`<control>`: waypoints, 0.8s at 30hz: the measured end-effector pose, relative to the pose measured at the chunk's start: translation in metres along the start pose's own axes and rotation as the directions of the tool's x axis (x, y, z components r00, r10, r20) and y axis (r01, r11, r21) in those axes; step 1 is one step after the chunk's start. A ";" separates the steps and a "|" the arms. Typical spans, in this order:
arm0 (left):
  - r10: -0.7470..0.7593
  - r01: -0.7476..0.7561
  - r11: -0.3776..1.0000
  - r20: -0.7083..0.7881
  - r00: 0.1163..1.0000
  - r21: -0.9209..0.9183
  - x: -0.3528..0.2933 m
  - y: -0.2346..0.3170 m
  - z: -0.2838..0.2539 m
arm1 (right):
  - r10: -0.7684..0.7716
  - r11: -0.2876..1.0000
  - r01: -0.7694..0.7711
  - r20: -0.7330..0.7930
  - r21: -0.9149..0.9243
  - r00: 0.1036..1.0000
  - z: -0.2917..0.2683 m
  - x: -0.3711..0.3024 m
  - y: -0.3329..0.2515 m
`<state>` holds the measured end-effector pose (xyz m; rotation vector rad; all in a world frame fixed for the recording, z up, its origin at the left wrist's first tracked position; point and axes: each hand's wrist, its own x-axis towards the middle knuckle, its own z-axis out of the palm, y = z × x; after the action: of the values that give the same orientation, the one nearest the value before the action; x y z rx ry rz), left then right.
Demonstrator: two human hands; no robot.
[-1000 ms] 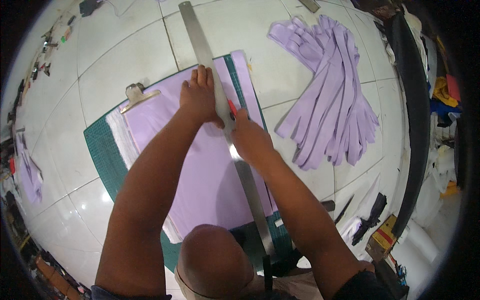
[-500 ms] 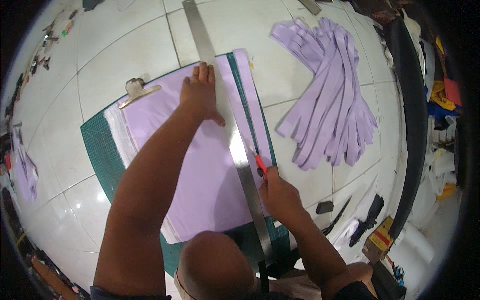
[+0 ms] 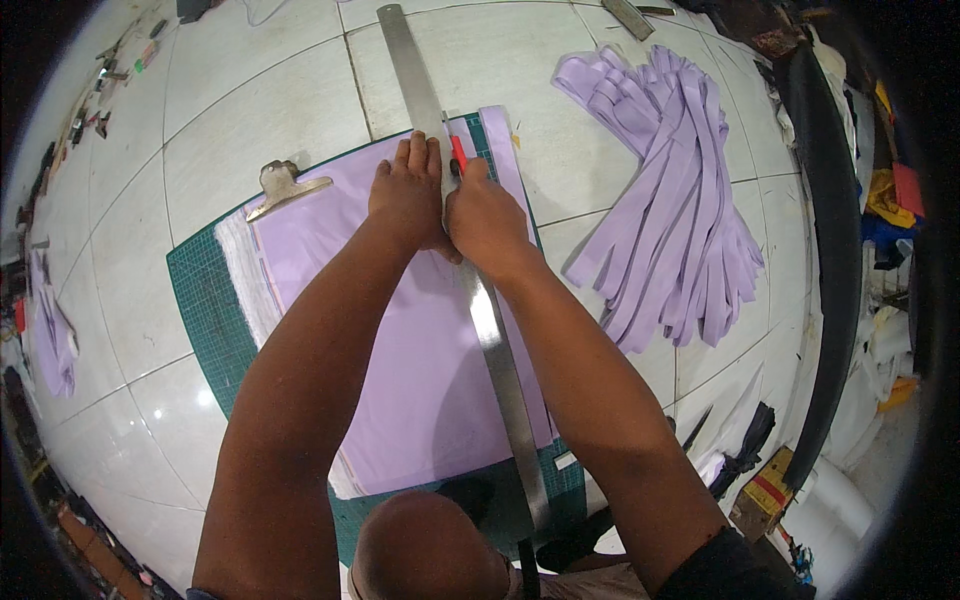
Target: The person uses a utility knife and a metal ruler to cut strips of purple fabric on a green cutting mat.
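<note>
My left hand (image 3: pixel 408 205) lies flat, fingers stretched forward, on the lilac cloth (image 3: pixel 430 380) and the edge of a long metal ruler (image 3: pixel 412 75). Close against it on the right, my right hand (image 3: pixel 488 220) grips a red utility knife (image 3: pixel 458 152). The knife is at the ruler's right edge, near the cloth's far end; its blade is hard to make out. Under the cloth is a green cutting mat (image 3: pixel 205 290). A metal bulldog clip (image 3: pixel 280 188) sits at the cloth's far left edge. One narrow cut strip (image 3: pixel 495 130) lies right of the knife, partly hidden by my right arm.
A bundle of lilac strips (image 3: pixel 690 210) lies on the white tiled floor at the right. Beyond it runs a long black roll (image 3: pixel 825 250). My knee (image 3: pixel 425 545) rises at the mat's near edge. Small tools and scraps line the far left.
My right hand has moved the knife forward along the ruler's right edge, from the middle of the cloth to near its far end. My left hand keeps its place on the ruler.
</note>
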<state>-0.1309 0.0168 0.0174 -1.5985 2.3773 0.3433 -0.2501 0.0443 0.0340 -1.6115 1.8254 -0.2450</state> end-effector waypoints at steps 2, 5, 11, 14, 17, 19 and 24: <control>-0.001 0.001 1.000 -0.005 1.000 -0.002 0.001 -0.001 0.002 | -0.008 1.000 0.008 -0.013 -0.010 1.000 0.002 0.004 -0.002; 0.003 -0.003 1.000 -0.004 1.000 -0.016 0.001 -0.003 0.003 | -0.014 0.999 0.014 0.002 -0.050 1.000 0.002 0.005 -0.003; -0.034 0.032 0.999 0.115 0.993 0.024 0.000 0.003 -0.012 | 0.032 0.995 -0.027 0.051 -0.095 0.998 -0.011 0.012 -0.011; -0.026 0.024 1.000 0.144 0.989 0.018 0.001 0.007 -0.014 | 0.021 0.996 -0.013 0.092 -0.086 0.996 -0.016 0.008 -0.003; -0.040 0.035 0.999 0.156 0.987 0.033 0.003 0.005 -0.018 | 0.057 0.997 -0.048 0.137 -0.067 0.989 -0.014 -0.025 0.011; -0.051 0.044 0.998 0.153 0.987 0.044 0.000 0.006 -0.014 | 0.134 0.990 -0.124 0.202 -0.064 0.970 -0.014 -0.060 0.021; 0.021 -0.020 1.000 0.044 0.999 -0.022 -0.001 0.003 -0.013 | 0.257 0.966 -0.234 0.337 -0.109 0.906 -0.007 -0.157 0.065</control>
<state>-0.1345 0.0144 0.0297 -1.5597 2.3666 0.4050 -0.3064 0.2031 0.0595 -1.3462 1.7458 0.2070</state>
